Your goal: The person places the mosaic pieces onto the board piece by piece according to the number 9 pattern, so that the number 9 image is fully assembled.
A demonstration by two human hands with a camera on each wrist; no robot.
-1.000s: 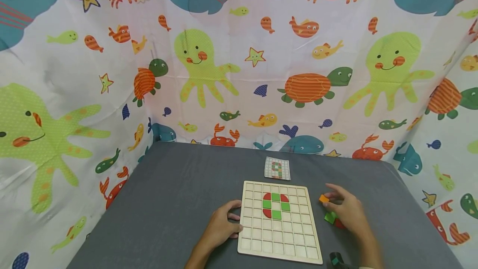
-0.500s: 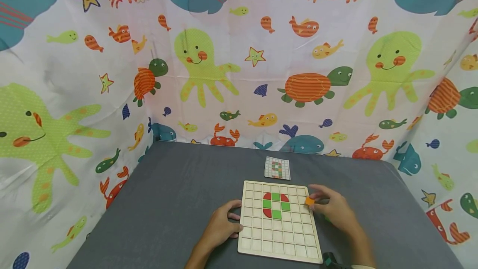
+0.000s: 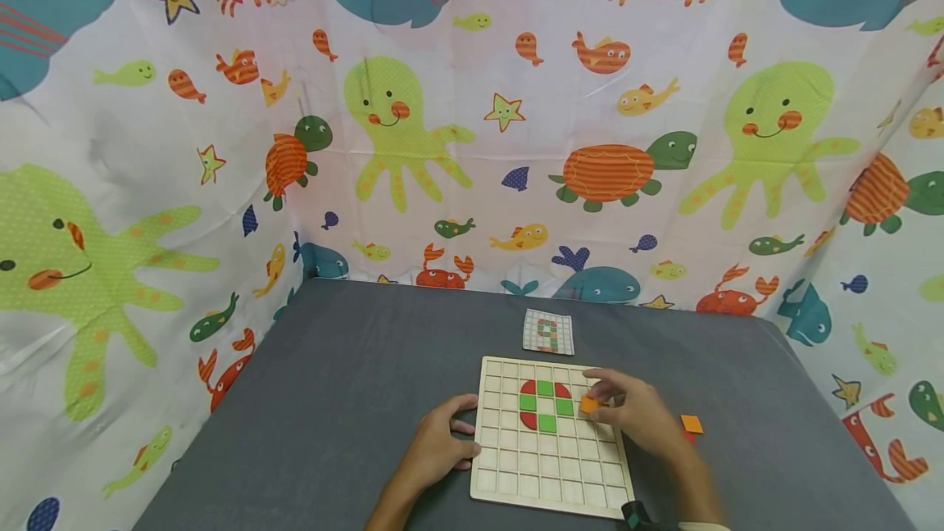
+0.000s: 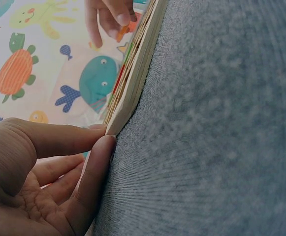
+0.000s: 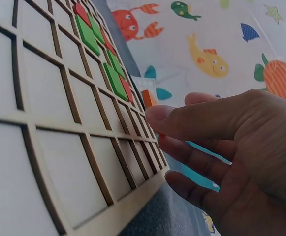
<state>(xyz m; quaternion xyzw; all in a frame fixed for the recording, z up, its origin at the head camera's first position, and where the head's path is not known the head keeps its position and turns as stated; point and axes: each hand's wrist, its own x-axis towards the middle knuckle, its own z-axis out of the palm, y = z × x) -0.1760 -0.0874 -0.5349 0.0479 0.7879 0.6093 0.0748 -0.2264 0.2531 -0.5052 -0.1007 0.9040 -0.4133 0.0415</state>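
Note:
A pale wooden grid board (image 3: 516,465) lies on the dark grey cloth, several red and green tiles (image 3: 546,423) set in its upper middle cells. My left hand (image 3: 435,445) holds the board's left edge, thumb and a finger meeting at the rim in the left wrist view. Between thumb and fingers my right hand (image 3: 642,416) pinches an orange square tile (image 3: 589,405), just above cells right of the coloured tiles. In the right wrist view that orange tile (image 5: 148,98) shows edge-on at the thumb tip. The tile's underside is hidden.
Behind the board lies a small pattern card (image 3: 548,332) with a coloured grid. Right of my right forearm are a loose orange tile (image 3: 692,424) and a partly hidden red piece (image 3: 689,437). A sea-animal curtain (image 3: 442,146) rises behind the table.
My right hand has carried the orange tile left from beside the board to over its cells, uncovering another orange tile on the cloth. The left hand has stayed put.

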